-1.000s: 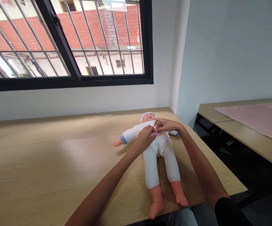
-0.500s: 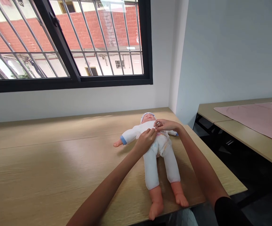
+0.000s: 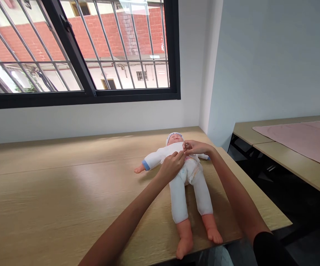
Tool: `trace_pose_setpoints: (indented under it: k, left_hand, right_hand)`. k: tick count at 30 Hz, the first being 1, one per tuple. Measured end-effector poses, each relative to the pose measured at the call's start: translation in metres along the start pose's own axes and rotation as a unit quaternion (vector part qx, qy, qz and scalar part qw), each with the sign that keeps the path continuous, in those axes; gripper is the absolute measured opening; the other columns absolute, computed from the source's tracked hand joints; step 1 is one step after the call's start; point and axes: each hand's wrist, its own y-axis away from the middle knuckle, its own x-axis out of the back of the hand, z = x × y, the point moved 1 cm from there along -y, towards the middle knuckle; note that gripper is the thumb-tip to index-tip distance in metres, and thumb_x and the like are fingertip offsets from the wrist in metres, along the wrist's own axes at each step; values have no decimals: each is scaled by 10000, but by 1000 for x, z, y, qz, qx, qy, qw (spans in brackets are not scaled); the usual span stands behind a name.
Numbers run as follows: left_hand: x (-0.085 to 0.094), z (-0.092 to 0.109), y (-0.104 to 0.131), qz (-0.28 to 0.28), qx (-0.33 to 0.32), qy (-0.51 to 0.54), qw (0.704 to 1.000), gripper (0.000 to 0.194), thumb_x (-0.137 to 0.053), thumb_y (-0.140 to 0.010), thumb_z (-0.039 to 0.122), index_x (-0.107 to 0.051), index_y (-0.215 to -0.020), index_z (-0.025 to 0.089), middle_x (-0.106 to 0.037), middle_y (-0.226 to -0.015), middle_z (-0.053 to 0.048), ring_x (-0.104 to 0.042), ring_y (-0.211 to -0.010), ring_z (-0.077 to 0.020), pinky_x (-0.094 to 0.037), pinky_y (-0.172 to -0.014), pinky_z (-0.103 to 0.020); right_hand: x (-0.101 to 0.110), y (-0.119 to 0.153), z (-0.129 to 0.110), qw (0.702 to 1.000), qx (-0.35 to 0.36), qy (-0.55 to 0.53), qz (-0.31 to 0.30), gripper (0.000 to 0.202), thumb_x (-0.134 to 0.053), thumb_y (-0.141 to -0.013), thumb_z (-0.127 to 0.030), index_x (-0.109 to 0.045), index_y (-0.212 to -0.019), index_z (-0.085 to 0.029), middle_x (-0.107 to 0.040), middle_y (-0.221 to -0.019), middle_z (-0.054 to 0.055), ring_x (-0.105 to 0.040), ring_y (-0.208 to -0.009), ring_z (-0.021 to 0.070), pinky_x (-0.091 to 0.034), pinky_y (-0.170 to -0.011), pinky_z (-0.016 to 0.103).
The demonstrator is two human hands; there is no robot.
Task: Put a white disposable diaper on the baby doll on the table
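Note:
A baby doll [image 3: 179,207] in white clothes with blue cuffs and a white cap lies on its back on the wooden table [image 3: 65,199], feet toward me. Around its hips is a white diaper [image 3: 190,170]. My left hand [image 3: 172,164] rests over the doll's belly with its fingers pinched together. My right hand [image 3: 195,147] comes in from the right at the chest, fingers bent and meeting the left fingertips. What the fingertips of both hands pinch is too small to make out.
Behind the table are a wall and a barred window [image 3: 132,94] with a dark frame. To the right, across a gap, stands another table [image 3: 248,133] with a pink mat [image 3: 301,136] and part of a small object at the picture's edge.

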Motion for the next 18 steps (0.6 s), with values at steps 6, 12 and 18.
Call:
trace_pose_setpoints:
  k: [6, 12, 18]
  left_hand:
    - [-5, 4, 2, 34, -12, -50, 998, 226, -369, -946, 59, -560, -1055, 112, -611, -923, -74, -571, -778, -196, -463, -574, -323]
    - [-6, 3, 3, 77, -31, -102, 991, 250, -372, -931, 18, -563, -1079, 85, -611, -865, -61, -575, -723, -171, -433, -504, -298]
    - [-2, 2, 4, 79, -58, -92, 991, 250, -351, -924, 11, -572, -934, 128, -597, -804, -50, -563, -677, -165, -392, -497, -294]
  right_hand:
    - [4, 1, 2, 1000, 0, 17, -13, 239, -670, -663, -202, -503, -834, -190, -571, -730, -39, -523, -685, 118, -384, -621, 235]
    - [5, 2, 3, 1000, 3, 18, -15, 234, -674, -667, -220, -508, -828, -191, -564, -721, -39, -519, -685, 122, -377, -616, 243]
    - [6, -1, 9, 1000, 0, 16, 1, 253, -664, -679, -212, -463, -832, -201, -594, -745, -36, -537, -688, 124, -388, -622, 247]
